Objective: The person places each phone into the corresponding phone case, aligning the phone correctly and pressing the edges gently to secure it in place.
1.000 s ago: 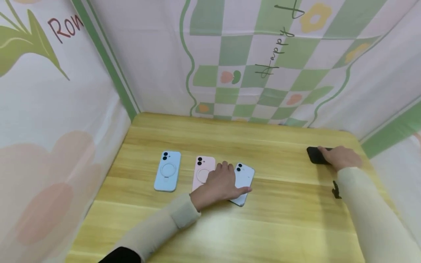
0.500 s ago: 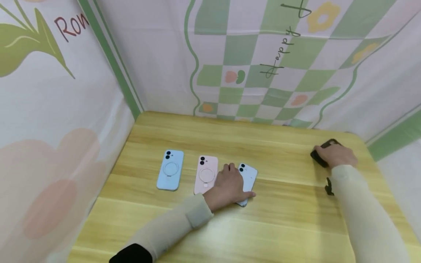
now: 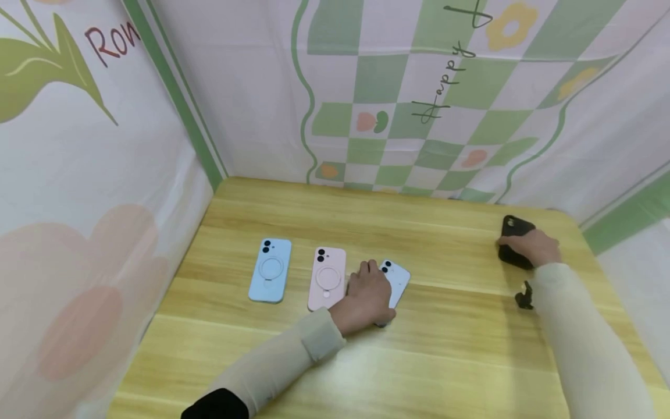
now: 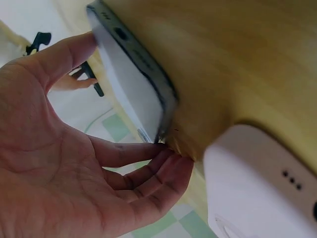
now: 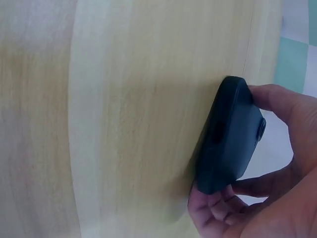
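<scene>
Table, wood-grained, bearing four phones. Left hand, just right of the pink phone, its thumb and fingers pinching the white phone by its edges. Right hand, well to the right of the pink phone, gripping the black phone between thumb and fingers. Blue phone, left of the pink phone, back upward; both ring-marked, each showing two dark lenses.

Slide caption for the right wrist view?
Right hand gripping a black phone by opposite edges over a wooden tabletop.
</scene>
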`<state>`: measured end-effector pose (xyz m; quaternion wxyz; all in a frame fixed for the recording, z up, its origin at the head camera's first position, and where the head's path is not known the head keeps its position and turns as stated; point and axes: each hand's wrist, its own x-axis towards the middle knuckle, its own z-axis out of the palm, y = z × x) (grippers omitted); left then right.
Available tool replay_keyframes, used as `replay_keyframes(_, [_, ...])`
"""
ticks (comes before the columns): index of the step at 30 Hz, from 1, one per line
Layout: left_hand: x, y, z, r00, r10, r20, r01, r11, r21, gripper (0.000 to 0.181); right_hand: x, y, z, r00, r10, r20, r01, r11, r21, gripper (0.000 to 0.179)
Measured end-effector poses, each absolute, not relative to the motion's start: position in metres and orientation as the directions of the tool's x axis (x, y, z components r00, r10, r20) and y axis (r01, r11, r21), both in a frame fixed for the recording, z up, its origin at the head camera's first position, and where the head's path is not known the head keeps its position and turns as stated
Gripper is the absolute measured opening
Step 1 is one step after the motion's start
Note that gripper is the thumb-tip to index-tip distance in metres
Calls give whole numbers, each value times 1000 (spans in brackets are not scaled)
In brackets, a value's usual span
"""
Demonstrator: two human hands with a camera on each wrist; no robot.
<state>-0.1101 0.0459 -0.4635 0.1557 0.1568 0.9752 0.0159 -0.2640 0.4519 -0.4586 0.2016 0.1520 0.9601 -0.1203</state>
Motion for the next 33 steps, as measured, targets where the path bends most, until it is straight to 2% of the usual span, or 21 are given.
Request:
replay_keyframes(6, [-112, 50, -463, -907, 299, -297, 259, 952, 166, 61, -259, 446, -455, -906, 216, -364, 310, 924, -224, 107])
replay_keyframes(15, [-115, 50, -462, -907, 291, -304, 236, 950, 205, 75, -252, 432, -446, -925, 230, -303, 303, 926, -224, 104])
replay_keyframes(25, [-117, 47, -461, -877, 314, -363, 213, 933, 291, 78, -247, 431, -447, -941, 217, -258, 284, 923, -261, 91])
replay_keyframes(29, [-119, 45, -462, -879, 314, -357, 192, 921, 338, 84, -247, 432, -444, -957, 199, -212, 256, 922, -290, 77])
replay_keyframes(33, [-120, 42, -464, -887, 341, -312, 196, 888, 416, 70, -248, 431, -441, -976, 144, -160, 190, 928, -320, 52])
